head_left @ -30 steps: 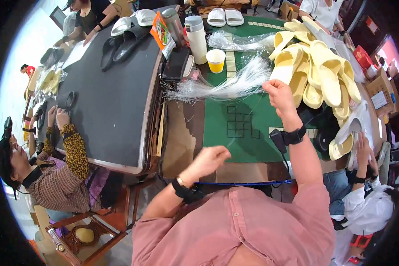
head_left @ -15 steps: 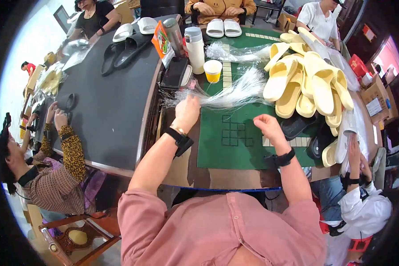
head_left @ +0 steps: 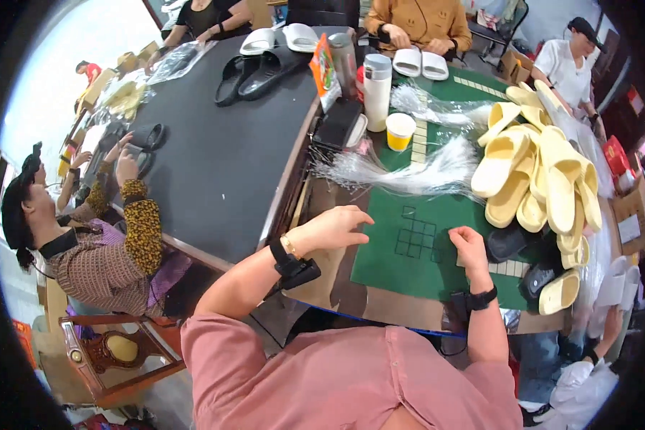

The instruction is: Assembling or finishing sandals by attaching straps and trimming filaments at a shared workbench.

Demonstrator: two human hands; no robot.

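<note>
The black table (head_left: 215, 165) fills your left; two dark slippers (head_left: 254, 68) lie at its far edge, and a seated person in a patterned top (head_left: 97, 251) works at its left edge. Directly before you the green mat (head_left: 437, 244) covers the bench; a heap of pale yellow slippers (head_left: 545, 179) crowds its right edge, with a black slipper (head_left: 505, 244) at the heap's near side, just beside your right hand. Along the mat's far edge stand a white flask (head_left: 377, 86) and a yellow cup (head_left: 399, 130). Between cup and heap lies the bundle of clear plastic bags (head_left: 408, 172), its long axis running left to right across the mat, its flared end toward the heap, apart from both hands.

Your left hand (head_left: 337, 228) rests at the mat's near left edge, flat, palm down, fingers loosely extended, holding nothing. Your right hand (head_left: 469, 247) sits on the mat near its middle, curled into a loose fist; whether it encloses anything cannot be told.

Half a second earlier your left hand reached to the bag bundle; it has since drawn back toward you, and the right hand has shifted only slightly.
</note>
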